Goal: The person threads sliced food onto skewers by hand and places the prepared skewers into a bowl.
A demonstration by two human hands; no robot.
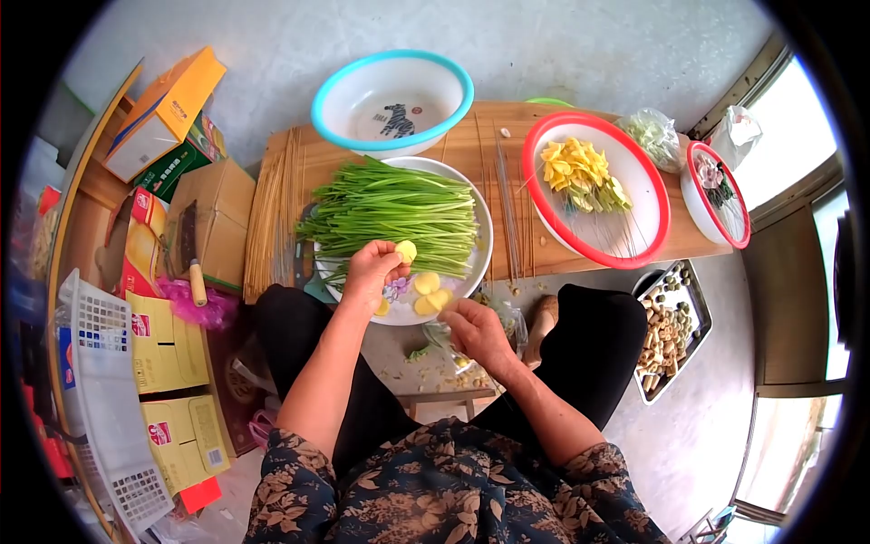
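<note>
Pinching a yellow slice (406, 251) in its fingertips, left hand (370, 272) hovered over the near-left part of the plate (486, 238); right hand (480, 334) was at the near-right rim, fingers curled together, contents unclear; loose slices (427, 285) lay inside the near edge, greens (399, 208) crowding beyond, skewers (509, 218) narrowing the gap toward red-rimmed bowl (660, 208)

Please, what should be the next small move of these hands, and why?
Probably push the round yellow slice in the left hand onto a thin stick: in the red-rimmed white oval basin, thin pale sticks jut from similar yellow slices. I cannot tell whether the right hand holds a stick.
</note>
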